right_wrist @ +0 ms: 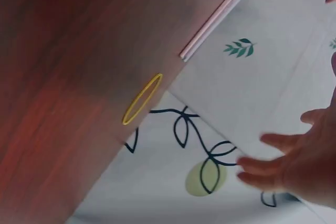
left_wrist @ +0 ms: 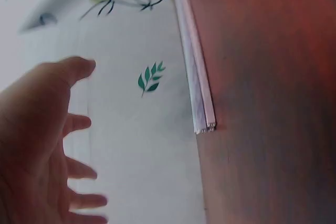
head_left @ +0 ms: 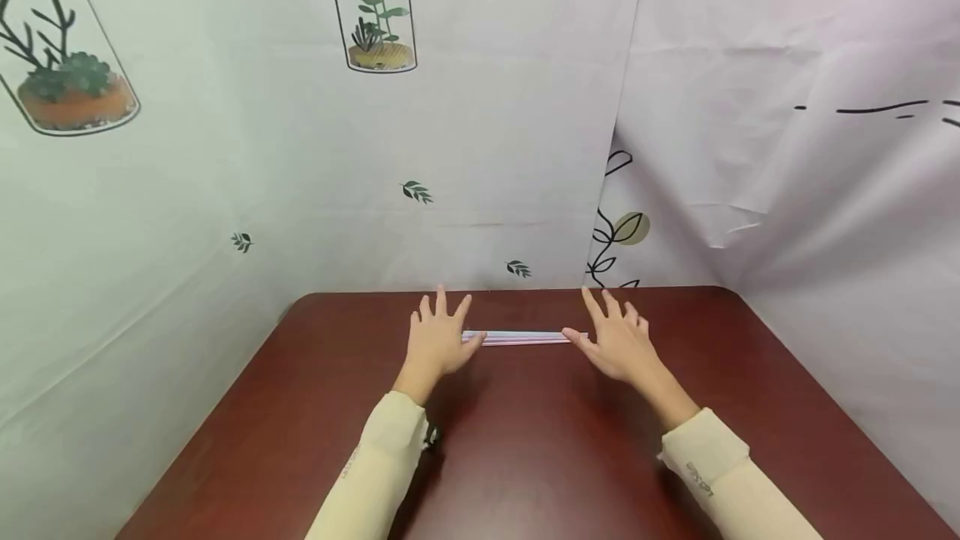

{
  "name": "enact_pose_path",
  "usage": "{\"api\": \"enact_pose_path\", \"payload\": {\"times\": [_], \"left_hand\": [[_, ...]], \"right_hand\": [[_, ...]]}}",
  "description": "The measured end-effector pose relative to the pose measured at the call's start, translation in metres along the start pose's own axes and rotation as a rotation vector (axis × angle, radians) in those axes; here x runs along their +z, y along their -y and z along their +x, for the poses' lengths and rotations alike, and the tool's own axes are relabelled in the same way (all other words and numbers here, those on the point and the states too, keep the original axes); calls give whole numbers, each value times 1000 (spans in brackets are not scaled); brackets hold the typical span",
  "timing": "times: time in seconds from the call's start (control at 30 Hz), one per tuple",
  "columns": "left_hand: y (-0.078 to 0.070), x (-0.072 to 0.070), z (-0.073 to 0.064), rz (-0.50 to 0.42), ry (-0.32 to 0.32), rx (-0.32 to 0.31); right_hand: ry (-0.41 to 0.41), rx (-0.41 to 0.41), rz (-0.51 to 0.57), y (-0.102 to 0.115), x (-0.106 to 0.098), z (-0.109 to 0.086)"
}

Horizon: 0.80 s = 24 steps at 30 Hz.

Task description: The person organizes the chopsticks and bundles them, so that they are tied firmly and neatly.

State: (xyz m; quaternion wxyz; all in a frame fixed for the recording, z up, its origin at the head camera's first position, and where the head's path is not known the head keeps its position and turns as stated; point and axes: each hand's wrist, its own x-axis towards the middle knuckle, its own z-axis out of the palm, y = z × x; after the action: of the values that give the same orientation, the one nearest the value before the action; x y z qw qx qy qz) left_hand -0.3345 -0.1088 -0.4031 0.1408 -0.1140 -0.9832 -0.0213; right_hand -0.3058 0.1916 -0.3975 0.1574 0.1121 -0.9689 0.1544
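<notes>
A slim bundle of long, thin pastel sticks (head_left: 525,337), in pink, lavender and pale blue, lies crosswise near the table's far edge. My left hand (head_left: 437,340), fingers spread, overlaps its left end in the head view. In the left wrist view a gap shows between that hand (left_wrist: 39,129) and the bundle's end (left_wrist: 202,98). Over the right end spreads my right hand (head_left: 618,342), thumb overlapping the sticks. A yellow rubber band (right_wrist: 142,99) lies beyond the bundle's right end in the right wrist view, apart from the right hand (right_wrist: 299,161); the head view hides it.
The dark red-brown table (head_left: 517,440) has rounded far corners. White cloth (head_left: 487,148) printed with plants and leaves hangs behind it and along both sides. A small dark object (head_left: 431,437) shows at the left sleeve's cuff.
</notes>
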Motion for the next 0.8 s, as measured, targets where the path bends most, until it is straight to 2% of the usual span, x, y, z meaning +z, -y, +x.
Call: {"api": "enact_pose_path", "payload": {"times": [0.1,0.2,0.27,0.33,0.43,0.63,0.8], "left_hand": [[11,4,9,-213,49,0],[20,13,18,-426,113,-9],[25,19,23,-545,129,-28],[31,28,27,-608,126,-50],[37,42,29,-675,106,-78],[36,62,35,-752,72,-60],[31,72,41,-816,52,-66]], "right_hand": [[92,42,197,-6,4,8],[202,124,495,-13,10,20],[221,182,661,-17,15,31],[202,220,779,-20,20,40],[152,277,829,-25,30,50],[75,473,835,-32,42,55],[83,546,834,-38,45,58]]}}
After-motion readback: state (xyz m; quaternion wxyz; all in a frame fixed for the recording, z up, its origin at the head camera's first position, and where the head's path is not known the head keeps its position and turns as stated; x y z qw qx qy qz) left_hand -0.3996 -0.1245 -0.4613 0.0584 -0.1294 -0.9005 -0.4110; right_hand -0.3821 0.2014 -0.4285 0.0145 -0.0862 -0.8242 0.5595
